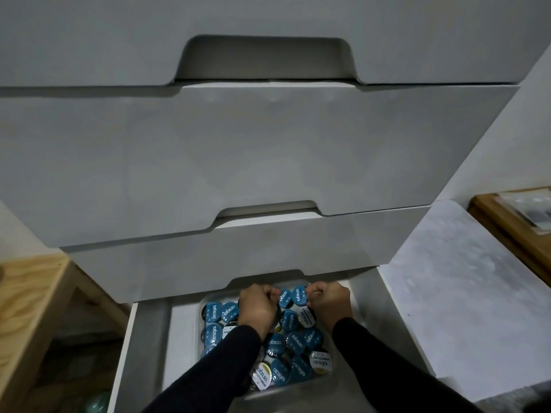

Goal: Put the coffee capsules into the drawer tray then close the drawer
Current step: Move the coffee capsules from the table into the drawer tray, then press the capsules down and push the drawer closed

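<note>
Both hands against tray's far edge

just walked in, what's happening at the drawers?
A person in dark sleeves is loading coffee capsules into a clear tray that sits in the open bottom drawer. Both hands are at the tray's far end: the left hand and right hand are curled, each seemingly pinching one of the blue-lidded capsules between them. The tray already holds many capsules, mostly blue lids and a few white ones. The drawers above are shut, and the bottom one is not yet closed.
</note>
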`<control>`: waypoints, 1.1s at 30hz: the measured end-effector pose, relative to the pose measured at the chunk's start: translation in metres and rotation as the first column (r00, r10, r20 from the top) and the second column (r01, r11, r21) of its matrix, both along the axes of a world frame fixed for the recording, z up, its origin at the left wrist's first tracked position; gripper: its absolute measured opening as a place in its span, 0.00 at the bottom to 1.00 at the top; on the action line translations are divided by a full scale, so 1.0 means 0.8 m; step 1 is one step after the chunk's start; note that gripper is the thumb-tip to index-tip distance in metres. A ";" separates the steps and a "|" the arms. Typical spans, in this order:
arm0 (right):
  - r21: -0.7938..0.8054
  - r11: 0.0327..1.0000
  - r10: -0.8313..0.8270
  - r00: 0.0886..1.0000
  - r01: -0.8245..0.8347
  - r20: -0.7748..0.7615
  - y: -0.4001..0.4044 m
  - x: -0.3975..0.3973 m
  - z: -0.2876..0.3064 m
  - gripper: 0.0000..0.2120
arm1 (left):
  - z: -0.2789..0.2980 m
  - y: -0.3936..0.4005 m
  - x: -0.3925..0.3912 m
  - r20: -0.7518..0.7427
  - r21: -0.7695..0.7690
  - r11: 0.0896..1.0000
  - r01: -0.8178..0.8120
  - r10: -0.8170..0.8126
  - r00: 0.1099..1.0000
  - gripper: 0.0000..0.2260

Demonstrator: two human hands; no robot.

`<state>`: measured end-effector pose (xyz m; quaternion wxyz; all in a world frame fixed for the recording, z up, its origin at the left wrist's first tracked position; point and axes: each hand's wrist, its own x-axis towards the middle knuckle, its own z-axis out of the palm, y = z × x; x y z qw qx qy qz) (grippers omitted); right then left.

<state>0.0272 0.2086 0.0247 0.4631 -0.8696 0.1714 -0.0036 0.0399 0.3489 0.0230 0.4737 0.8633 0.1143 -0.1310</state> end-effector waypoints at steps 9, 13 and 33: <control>-0.385 0.870 0.298 0.951 -0.308 -0.087 0.008 0.003 -0.016 0.17 | 0.000 -0.001 0.005 -0.031 0.248 0.956 0.155 -0.152 0.988 0.09; -0.503 0.778 0.366 0.922 -0.377 -0.125 0.012 -0.002 -0.021 0.12 | 0.004 -0.001 0.006 -0.089 0.346 0.899 0.269 -0.254 0.963 0.09; -0.710 0.480 0.597 0.785 -0.516 -0.167 -0.005 -0.077 0.076 0.30 | 0.075 0.012 -0.115 0.372 0.723 0.681 -0.116 -0.243 0.896 0.19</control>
